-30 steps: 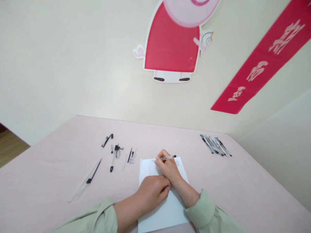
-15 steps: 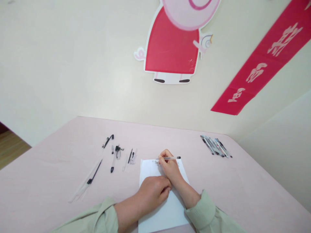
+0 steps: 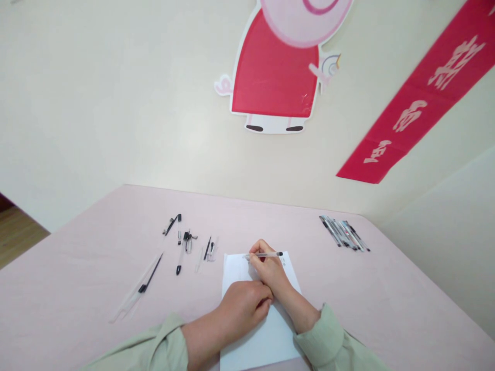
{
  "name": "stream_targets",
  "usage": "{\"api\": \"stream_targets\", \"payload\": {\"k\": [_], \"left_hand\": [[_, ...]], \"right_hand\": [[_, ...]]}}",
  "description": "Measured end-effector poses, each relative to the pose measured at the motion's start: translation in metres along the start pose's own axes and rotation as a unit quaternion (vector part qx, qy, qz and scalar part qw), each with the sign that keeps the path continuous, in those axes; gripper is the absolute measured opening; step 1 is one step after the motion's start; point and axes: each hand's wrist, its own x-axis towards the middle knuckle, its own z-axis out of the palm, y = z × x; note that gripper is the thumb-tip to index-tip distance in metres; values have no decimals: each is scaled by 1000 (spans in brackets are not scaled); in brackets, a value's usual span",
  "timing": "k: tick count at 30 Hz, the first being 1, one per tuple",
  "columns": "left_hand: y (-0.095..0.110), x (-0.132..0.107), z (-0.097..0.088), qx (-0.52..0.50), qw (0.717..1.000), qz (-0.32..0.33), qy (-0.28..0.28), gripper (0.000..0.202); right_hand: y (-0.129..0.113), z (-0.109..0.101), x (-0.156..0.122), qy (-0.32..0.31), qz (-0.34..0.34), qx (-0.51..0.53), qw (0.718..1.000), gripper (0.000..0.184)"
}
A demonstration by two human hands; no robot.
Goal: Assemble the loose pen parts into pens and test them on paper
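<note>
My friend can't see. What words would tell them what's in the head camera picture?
A right hand holds a pen to a white sheet of paper, and the left hand rests closed on the sheet. The sheet lies on a pink table, with loose pens and pen parts to the left and a row of pens far right.

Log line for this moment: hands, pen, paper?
right hand: gripping pen, tip at paper | left hand: fist resting on paper | dismantled pens: left | pen row: right
</note>
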Motion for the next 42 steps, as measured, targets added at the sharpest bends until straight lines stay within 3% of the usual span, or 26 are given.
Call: {"api": "stream_targets", "payload": {"k": [42], "left_hand": [[-1, -1, 1, -4, 1000, 7, 3, 18]], "right_hand": [[-5, -1, -1, 12, -1, -11, 1000, 6]]}}
